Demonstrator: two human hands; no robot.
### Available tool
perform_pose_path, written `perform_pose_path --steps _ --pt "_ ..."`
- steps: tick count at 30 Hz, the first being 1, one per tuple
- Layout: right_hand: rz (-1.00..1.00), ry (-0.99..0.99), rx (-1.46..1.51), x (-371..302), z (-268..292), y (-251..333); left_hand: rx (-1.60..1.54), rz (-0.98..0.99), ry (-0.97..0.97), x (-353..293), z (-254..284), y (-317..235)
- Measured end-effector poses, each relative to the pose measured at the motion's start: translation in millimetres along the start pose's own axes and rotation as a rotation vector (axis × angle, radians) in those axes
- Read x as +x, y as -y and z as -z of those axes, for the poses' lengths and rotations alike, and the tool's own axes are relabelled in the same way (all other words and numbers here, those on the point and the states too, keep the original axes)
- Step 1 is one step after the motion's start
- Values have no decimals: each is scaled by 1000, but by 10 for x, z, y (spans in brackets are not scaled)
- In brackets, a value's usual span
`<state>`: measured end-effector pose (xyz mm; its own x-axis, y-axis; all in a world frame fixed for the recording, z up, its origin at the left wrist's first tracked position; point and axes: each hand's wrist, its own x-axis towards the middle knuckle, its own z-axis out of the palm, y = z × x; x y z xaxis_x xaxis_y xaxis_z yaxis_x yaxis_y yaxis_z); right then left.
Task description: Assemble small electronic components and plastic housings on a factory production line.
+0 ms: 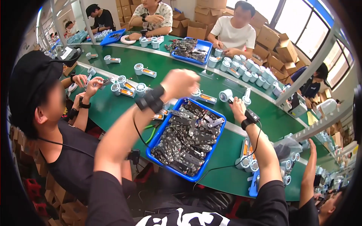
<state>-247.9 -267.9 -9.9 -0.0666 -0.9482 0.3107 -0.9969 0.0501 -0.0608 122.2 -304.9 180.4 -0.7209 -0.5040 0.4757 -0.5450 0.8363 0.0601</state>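
Note:
My right hand (238, 110) is closed on a light-blue handheld fan (226, 95), its round head pointing up and left above the green belt. Just past that hand, another pale-blue fan (247, 97) is on the belt. My left hand (181, 83), slightly blurred, is raised over the belt with its fingers curled; whatever they hold, if anything, is hidden. Partly below it lies a fan with an open handle showing an orange part (206, 98). Between my forearms sits a blue tray (154, 157) heaped with small black circuit boards (188, 137).
Several open-handled fans (128, 90) lie left of the tray, near a co-worker's hands (92, 86). Green-handled pliers (151, 133) touch the tray's left side. More fans (247, 160) lie at right. Across the belt are rows of fans (260, 77) and a second blue tray (205, 51).

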Motion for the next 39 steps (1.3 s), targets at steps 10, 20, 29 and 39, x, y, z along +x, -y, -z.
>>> perform_pose_path --steps 10,20,29,39 --pt "214 -70 80 166 725 713 294 379 245 -355 -550 2671" --pt "344 316 243 396 481 833 -622 -224 486 365 -1373 2390" --pt "-340 81 521 -931 2134 662 193 -672 315 1181 -463 231" --pt "-826 -204 813 -2989 2456 697 240 -1126 211 331 -1539 -2364"
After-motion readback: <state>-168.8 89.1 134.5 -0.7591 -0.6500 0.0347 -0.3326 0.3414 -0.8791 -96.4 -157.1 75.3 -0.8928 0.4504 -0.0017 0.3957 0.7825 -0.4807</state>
